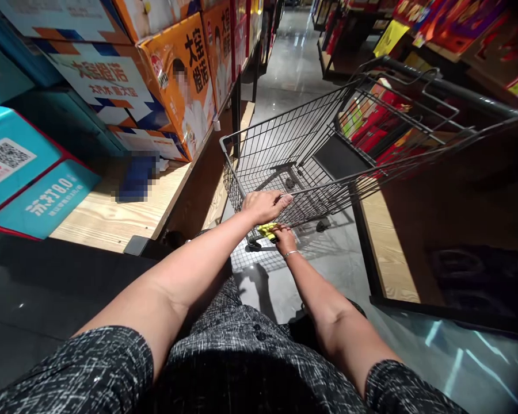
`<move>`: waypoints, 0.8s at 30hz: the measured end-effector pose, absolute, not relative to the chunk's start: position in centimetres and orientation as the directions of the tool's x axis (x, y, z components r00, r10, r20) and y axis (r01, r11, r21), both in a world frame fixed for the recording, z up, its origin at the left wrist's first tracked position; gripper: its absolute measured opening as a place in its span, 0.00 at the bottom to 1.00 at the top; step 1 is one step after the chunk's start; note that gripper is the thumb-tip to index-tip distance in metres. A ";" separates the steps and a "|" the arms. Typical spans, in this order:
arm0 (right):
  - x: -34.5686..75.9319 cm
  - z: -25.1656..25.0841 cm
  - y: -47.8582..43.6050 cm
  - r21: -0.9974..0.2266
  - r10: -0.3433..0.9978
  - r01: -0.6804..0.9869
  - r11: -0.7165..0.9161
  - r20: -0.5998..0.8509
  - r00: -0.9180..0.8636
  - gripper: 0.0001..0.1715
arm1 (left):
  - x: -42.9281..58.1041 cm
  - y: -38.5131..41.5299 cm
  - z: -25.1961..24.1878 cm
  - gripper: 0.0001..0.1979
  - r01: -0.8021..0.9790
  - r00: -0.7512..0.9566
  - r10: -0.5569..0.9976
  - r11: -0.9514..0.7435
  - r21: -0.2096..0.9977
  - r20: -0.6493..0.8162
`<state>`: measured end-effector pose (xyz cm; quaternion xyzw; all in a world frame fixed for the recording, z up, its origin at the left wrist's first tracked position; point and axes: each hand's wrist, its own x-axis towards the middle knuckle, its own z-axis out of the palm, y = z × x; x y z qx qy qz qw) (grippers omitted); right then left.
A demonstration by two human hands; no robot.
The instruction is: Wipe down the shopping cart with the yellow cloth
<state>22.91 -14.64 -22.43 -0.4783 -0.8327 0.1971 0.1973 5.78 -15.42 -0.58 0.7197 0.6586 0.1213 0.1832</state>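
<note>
A black wire shopping cart (280, 135) stands in front of me, tilted across the view. My left hand (263, 207) is closed over the top rim at its near corner, with the thumb along the rim. Lower down, beside the cart's outer wire side, my right hand (285, 240) has its fingers closed on a crumpled yellow cloth (267, 230). The cloth lies close against the lower wires; whether it touches them is hard to tell. Part of it is hidden behind the fingers.
Stacked orange drink cartons (176, 80) and a turquoise box (34, 178) sit on a wooden shelf (112, 213) at the left. A low wooden shelf edge (384, 247) runs along the right. Red packages (375, 132) show behind the cart. Shiny floor (293, 52) extends down the aisle.
</note>
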 end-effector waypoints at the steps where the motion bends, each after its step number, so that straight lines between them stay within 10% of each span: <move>1: 22.9 -22.6 -14.5 -0.523 0.870 0.710 0.471 0.144 -0.471 0.28 | 5.5 -15.4 -0.7 0.39 0.905 0.108 0.992 -0.073 0.420 -0.060; 14: 27.6 -7.9 -7.8 -0.453 0.631 0.646 0.614 0.773 -0.058 0.14 | 2.1 -15.4 -0.9 0.39 0.919 0.063 0.998 -0.049 0.392 -0.023; 24: 22.3 -17.0 -13.7 -0.458 0.835 0.700 0.547 0.241 -0.495 0.14 | 0.4 -15.4 -0.2 0.38 0.914 0.066 0.996 -0.039 0.404 -0.055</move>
